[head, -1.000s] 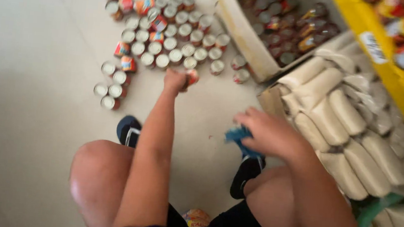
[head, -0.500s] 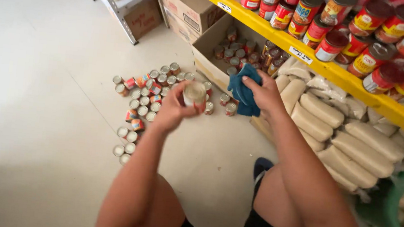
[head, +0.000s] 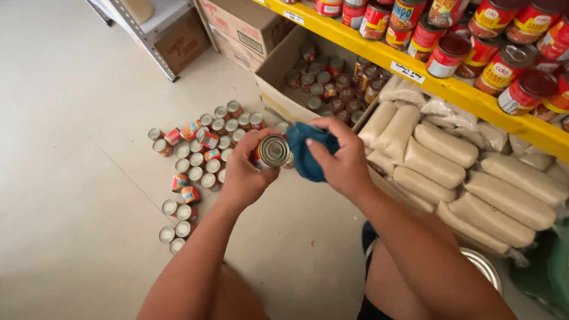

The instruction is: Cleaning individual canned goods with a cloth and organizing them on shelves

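My left hand grips a small tin can with its silver end turned toward me. My right hand holds a bunched blue cloth pressed against the can's side. Both hands are raised above a cluster of several small cans standing on the pale floor. My bare knees show at the bottom of the view.
An open cardboard box of small cans sits under a yellow shelf loaded with red-labelled tins. Stacked pale sacks lie to the right. A grey metal rack and closed cartons stand at the upper left. A green basket is at far right.
My left hand picked a can off the floor and lifted it. My right hand brought the blue cloth up against it. The view tilted up toward the shelf.
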